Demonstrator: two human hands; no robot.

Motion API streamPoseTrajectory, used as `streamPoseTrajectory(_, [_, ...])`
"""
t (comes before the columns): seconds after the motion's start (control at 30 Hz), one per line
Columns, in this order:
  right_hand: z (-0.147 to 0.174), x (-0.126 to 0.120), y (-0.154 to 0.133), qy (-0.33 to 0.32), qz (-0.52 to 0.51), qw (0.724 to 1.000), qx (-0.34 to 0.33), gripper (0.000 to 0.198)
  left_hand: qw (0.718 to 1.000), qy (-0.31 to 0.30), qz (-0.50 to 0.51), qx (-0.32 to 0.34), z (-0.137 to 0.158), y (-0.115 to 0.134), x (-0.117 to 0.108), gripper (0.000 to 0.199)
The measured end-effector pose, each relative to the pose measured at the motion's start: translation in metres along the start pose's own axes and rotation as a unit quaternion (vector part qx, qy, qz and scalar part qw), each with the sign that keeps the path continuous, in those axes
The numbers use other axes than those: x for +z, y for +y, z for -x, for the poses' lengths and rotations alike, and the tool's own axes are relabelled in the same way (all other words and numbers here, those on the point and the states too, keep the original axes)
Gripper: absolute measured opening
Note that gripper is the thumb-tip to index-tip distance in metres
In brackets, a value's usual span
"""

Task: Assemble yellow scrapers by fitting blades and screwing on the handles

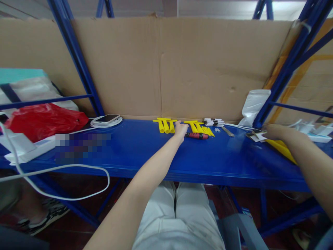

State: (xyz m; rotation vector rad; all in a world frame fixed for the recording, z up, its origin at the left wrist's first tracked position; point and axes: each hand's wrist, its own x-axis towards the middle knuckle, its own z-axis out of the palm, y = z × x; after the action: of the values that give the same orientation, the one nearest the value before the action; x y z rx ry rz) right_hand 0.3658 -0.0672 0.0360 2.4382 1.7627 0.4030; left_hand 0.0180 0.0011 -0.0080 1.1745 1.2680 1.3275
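My left hand [180, 130] reaches across the blue shelf [145, 152] and rests on the end of a red and black screwdriver [197, 135]. Yellow T-shaped plastic tools [165, 125] lie just left of the hand, and more yellow pieces [200, 127] lie just behind the screwdriver. My right hand [272, 132] lies at the shelf's right side, touching small flat parts [256, 135] next to a yellow sheet [282, 149]. Whether its fingers grip anything is hidden.
A phone on a coiled white cable [106, 120] lies at the back left. A red bag [43, 119] and white packets sit at the far left. A stack of small black and white parts [213, 122], a metal strip [228, 131] and a white pouch [253, 106] stand at the back right. Cardboard [182, 66] lines the back.
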Motion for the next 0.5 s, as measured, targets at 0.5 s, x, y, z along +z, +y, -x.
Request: streamPoseTrajectory(0.5, [-0.006, -0.038, -0.202, 0.007, -0.154, 0.936, -0.318, 0.036, 0.993, -0.026, -0.089, 0.068, -0.008, -0.011, 0.002, 0.033])
